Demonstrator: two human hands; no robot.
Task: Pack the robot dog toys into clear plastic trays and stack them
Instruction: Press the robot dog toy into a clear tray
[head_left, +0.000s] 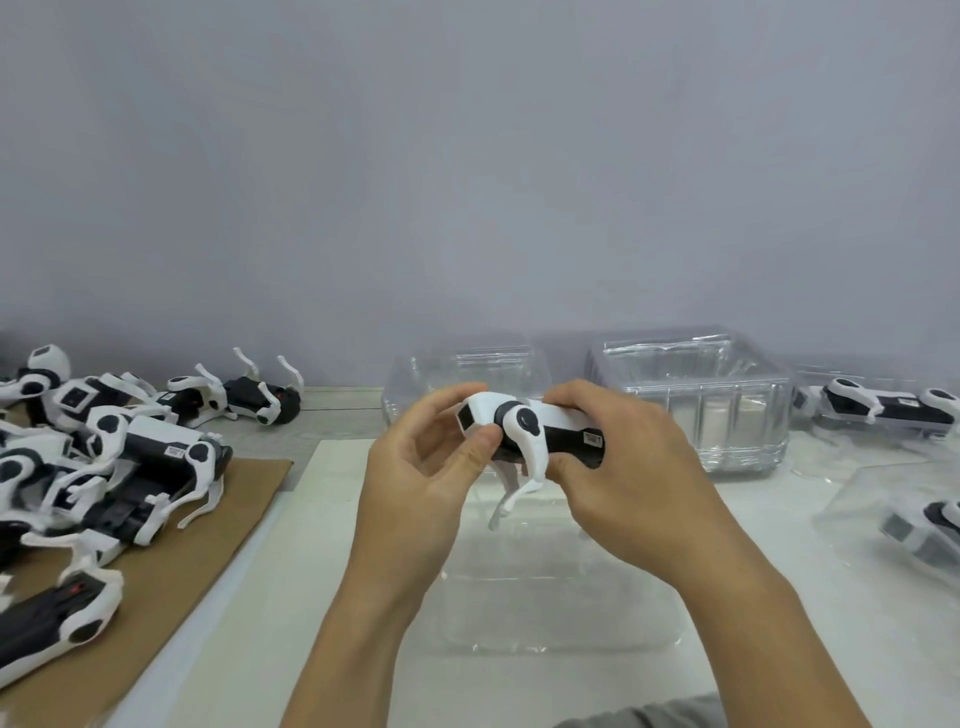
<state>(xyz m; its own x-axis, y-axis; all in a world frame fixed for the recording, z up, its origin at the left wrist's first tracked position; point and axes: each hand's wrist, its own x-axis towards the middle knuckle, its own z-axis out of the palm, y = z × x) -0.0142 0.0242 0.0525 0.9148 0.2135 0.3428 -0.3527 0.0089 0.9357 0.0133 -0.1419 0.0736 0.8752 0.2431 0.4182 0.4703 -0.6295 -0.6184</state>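
Hands hold one robot dog toy (524, 434) in mid-air above an empty clear tray (561, 597): left hand (415, 483) fingers pinch its head end, right hand (623, 467) fingers curl round its rear body; unpacked toys (104, 467) lie heaped left, stacked trays (727, 415) behind right

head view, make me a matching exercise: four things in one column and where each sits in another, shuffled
Things
1. white and black robot dog toy gripped by left hand and right hand
2. heap of white and black robot dog toys
3. stack of clear plastic trays
4. empty clear plastic tray

Places
A. brown cardboard sheet
B. under the hands
C. far right of centre
D. in the air

Pairs: 1-D, 2-A, 3-C, 4-B
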